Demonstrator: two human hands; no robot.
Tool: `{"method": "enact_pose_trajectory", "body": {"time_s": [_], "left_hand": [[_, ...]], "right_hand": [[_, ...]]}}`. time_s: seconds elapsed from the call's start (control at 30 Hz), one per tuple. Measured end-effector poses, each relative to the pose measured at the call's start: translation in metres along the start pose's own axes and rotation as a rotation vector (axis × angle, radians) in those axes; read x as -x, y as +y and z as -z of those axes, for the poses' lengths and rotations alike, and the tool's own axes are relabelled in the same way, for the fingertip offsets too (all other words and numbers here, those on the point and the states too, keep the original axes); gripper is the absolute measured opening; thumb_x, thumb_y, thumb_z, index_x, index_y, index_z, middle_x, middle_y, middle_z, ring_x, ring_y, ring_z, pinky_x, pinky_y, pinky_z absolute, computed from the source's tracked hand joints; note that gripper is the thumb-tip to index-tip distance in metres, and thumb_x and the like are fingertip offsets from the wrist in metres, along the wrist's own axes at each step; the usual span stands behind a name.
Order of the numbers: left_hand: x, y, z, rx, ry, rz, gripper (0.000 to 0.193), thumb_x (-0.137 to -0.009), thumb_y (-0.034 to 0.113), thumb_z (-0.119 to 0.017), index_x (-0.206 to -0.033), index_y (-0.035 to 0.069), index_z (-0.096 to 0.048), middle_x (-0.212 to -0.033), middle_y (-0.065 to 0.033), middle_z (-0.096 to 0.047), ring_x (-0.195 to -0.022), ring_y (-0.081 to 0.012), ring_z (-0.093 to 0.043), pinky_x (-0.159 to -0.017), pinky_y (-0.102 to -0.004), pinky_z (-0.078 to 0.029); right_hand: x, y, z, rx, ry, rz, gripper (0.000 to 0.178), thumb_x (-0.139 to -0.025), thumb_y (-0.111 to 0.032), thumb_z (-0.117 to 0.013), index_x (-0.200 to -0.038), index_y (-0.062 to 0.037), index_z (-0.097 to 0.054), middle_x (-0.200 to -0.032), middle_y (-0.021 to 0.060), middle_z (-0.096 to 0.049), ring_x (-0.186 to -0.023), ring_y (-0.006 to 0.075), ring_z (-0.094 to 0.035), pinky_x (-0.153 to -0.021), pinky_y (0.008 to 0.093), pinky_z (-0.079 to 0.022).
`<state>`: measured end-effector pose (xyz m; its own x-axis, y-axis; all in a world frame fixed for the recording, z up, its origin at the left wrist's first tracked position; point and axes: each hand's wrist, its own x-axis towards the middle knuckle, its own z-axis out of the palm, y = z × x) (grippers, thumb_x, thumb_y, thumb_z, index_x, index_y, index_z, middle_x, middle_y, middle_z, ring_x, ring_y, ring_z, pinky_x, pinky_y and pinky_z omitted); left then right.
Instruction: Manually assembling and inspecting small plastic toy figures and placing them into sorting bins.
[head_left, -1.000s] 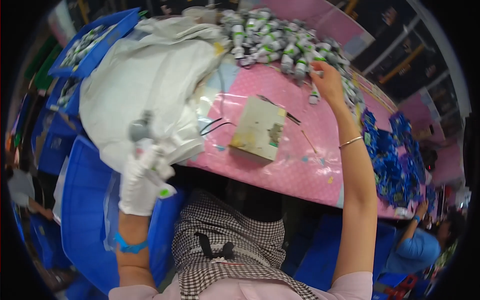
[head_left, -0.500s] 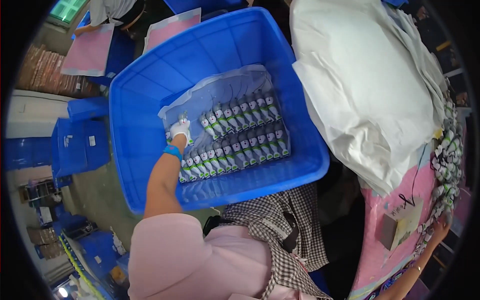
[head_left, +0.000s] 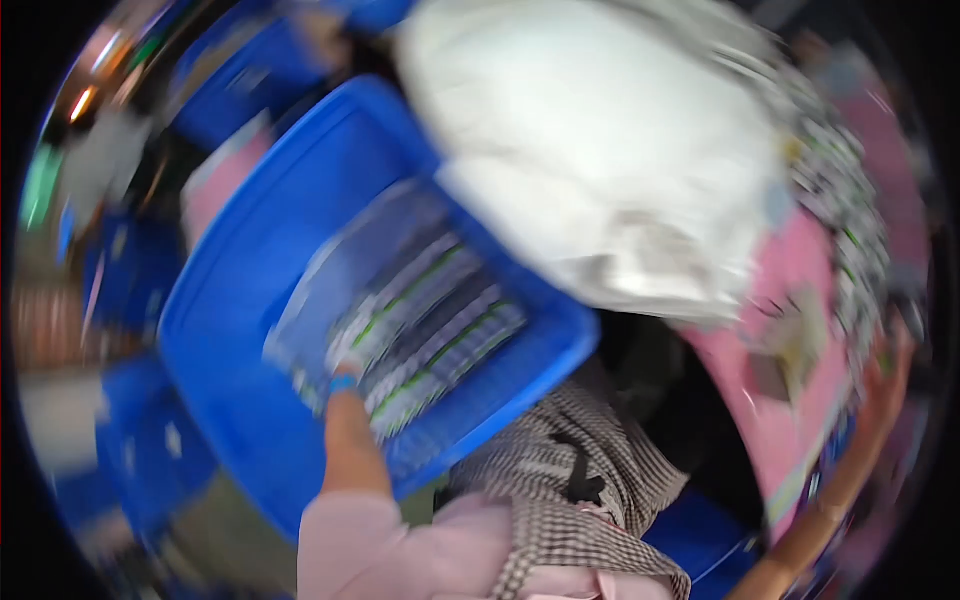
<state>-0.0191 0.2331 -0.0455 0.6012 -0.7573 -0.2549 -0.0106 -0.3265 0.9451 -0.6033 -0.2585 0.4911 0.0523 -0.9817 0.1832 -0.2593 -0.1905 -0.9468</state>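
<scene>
Motion blur smears the whole view. My left hand [head_left: 348, 362], with a blue band at the wrist, reaches into a large blue plastic bin [head_left: 235, 300]. It is at the left end of rows of small grey-and-white figures [head_left: 440, 330] with green bands, which lie on a pale sheet [head_left: 330, 270]. Its fingers are too smeared to show a grip. Far to the right, my right hand [head_left: 888, 362] is beside a long heap of similar figures [head_left: 845, 215] along the table edge. Something dark grey is at its fingertips; whether they hold it is unclear.
A big white sack or sheet [head_left: 610, 150] bulges beside the bin on a pink-covered table [head_left: 745, 400]. A small box [head_left: 785, 365] rests on that table. More blue bins [head_left: 150, 440] stand to the left, and a blurred person [head_left: 105, 160] is at the far left.
My view has swung right, so the bin appears tilted and further left. My left hand is still in the bin, now lower against the rows. My right hand appears higher along the heap.
</scene>
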Motion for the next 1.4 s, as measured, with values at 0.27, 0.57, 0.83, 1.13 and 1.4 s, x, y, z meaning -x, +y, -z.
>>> {"method": "enact_pose_trajectory", "body": {"time_s": [0.27,0.57,0.83,1.13,1.4], "left_hand": [[-0.014,0.140,0.019,-0.821,0.947,0.522,0.045,-0.083,0.025,-0.064,-0.122,0.003,-0.054,-0.116,-0.0158,-0.059,-0.099,-0.0228,-0.059,-0.084,-0.0348,-0.047],[0.025,0.520,-0.270,0.179,-0.099,-0.362,0.032,-0.096,0.025,-0.048,-0.092,-0.001,-0.065,-0.082,-0.0007,-0.060,-0.078,-0.0096,-0.055,-0.070,-0.0236,-0.045],[0.065,0.565,-0.410,0.317,-0.623,-0.261,0.034,-0.087,0.030,-0.062,-0.105,0.002,-0.055,-0.090,-0.0063,-0.061,-0.077,-0.0124,-0.058,-0.066,-0.0245,-0.048],[0.043,0.558,-0.394,0.781,-0.802,0.259,0.045,-0.090,0.050,-0.048,-0.103,0.007,-0.046,-0.077,-0.0071,-0.055,-0.065,-0.0184,-0.058,-0.052,-0.0300,-0.051],[0.053,0.571,-0.398,0.628,-1.128,0.268,0.050,-0.085,0.014,-0.057,-0.127,-0.003,-0.037,-0.110,-0.0145,-0.054,-0.094,-0.0222,-0.058,-0.075,-0.0270,-0.053]], "right_hand": [[0.083,0.004,-0.102,-0.264,-0.322,-0.131,0.069,-0.070,0.006,-0.069,-0.128,-0.0032,-0.031,-0.103,0.0151,-0.058,-0.089,0.0192,-0.061,-0.078,0.0303,-0.052],[0.123,0.033,-0.117,-0.505,-0.235,-0.055,0.053,-0.070,0.004,-0.073,-0.107,-0.0055,-0.037,-0.100,0.0170,-0.062,-0.092,0.0211,-0.064,-0.079,0.0303,-0.054],[0.149,0.039,-0.108,-0.670,-0.185,-0.048,0.043,-0.074,0.003,-0.072,-0.105,0.0002,-0.043,-0.098,0.0157,-0.062,-0.089,0.0175,-0.064,-0.075,0.0277,-0.054],[0.088,0.091,-0.016,0.693,0.362,0.407,0.013,-0.079,-0.014,-0.066,-0.086,-0.0028,-0.063,-0.077,0.0087,-0.060,-0.066,0.0201,-0.058,-0.059,0.0314,-0.045],[0.103,0.074,-0.040,-0.087,0.105,0.083,0.009,-0.082,-0.001,-0.060,-0.090,-0.0028,-0.061,-0.076,0.0043,-0.056,-0.064,0.0136,-0.056,-0.058,0.0248,-0.045]]}}
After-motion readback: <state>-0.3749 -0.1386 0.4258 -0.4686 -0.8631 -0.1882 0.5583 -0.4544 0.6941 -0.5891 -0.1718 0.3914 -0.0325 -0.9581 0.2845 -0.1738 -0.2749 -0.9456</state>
